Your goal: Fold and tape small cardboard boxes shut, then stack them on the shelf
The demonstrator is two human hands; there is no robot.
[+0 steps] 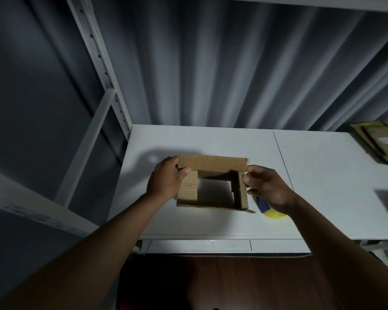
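A small brown cardboard box (213, 163) stands on the white shelf board (322, 175), its top partly open. The two short side flaps lie folded inward and the far long flap leans over the opening. My left hand (166, 180) pinches the left end of that far flap, thumb on the near side. My right hand (266, 186) holds the flap's right end and the box's right side. A blue and yellow tape dispenser (269, 211) lies on the board just under my right wrist, mostly hidden.
A pile of flattened cardboard (380, 142) lies at the board's right end. A white metal rack upright (103, 68) rises at the left, with a grey curtain (233, 63) behind the shelf. Another shelf board (300, 2) runs overhead.
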